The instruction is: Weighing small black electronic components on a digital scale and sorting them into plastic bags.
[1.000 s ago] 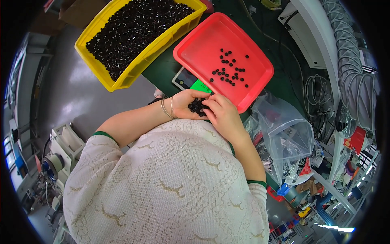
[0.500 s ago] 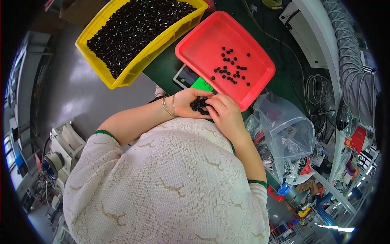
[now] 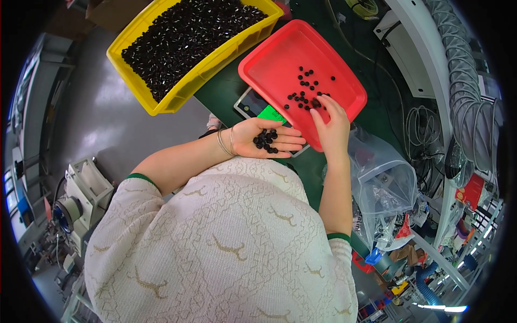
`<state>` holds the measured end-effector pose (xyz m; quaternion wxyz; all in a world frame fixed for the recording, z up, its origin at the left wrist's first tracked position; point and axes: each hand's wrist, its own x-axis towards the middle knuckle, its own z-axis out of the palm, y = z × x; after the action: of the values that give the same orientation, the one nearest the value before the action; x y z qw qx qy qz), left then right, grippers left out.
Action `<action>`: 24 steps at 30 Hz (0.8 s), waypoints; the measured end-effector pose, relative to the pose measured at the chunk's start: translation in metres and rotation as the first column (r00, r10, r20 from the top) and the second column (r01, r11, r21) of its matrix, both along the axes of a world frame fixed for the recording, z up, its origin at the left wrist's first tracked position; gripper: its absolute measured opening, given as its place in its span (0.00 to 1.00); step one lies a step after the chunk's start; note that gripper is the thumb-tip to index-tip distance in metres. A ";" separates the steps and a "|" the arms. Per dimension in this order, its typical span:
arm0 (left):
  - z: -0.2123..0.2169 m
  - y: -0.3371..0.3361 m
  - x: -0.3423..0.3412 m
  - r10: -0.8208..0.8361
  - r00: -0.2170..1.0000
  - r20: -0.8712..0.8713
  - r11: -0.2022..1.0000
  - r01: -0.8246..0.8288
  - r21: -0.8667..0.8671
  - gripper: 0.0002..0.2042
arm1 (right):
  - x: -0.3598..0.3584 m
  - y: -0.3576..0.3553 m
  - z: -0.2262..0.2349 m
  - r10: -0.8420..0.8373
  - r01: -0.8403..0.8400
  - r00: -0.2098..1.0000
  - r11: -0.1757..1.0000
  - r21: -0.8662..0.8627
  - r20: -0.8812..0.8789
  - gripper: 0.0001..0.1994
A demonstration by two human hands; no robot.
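My left hand [image 3: 264,140] lies palm up with its grip released, fingers spread flat, and a small heap of black beads [image 3: 266,139] rests loose in the hollow of the palm, nothing closed over them; two thin bangles [image 3: 225,142] ring that wrist. My right hand [image 3: 329,125] reaches onto the near edge of the red tray [image 3: 269,64], fingertips [image 3: 323,101] pinched down among the scattered black beads [image 3: 304,91] there; I cannot tell whether that grip has one between its tips. Between my two hands, a grey slab with a green label [image 3: 269,114] peeks out from under the tray's near corner on the green worktop [image 3: 226,94]. At the worktop's left edge stands a yellow bin [image 3: 161,99] full of black beads. Off the right side, a clear plastic bag [image 3: 385,185] hangs open.
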<state>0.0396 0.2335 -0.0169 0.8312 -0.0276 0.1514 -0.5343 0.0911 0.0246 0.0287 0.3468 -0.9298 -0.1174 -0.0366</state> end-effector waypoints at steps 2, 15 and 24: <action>0.001 0.001 0.001 0.004 1.000 -0.022 0.999 -0.003 0.038 0.23 | -0.014 0.012 0.019 0.152 -0.145 0.984 0.987 -0.075 0.098 0.14; -0.010 -0.002 -0.003 0.047 0.999 -0.018 0.999 -0.047 -0.027 0.22 | -0.039 0.035 0.018 0.556 -0.554 0.830 0.831 -0.045 0.041 0.13; -0.014 -0.001 -0.001 0.022 0.999 -0.046 0.993 -0.027 -0.117 0.21 | -0.038 0.043 0.023 0.530 -0.539 0.838 0.841 -0.051 -0.132 0.08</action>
<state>0.0383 0.2329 -0.0312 0.8311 -0.0902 0.1377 -0.5312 0.0534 0.0679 0.0518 0.3090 -0.8746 -0.3540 0.1189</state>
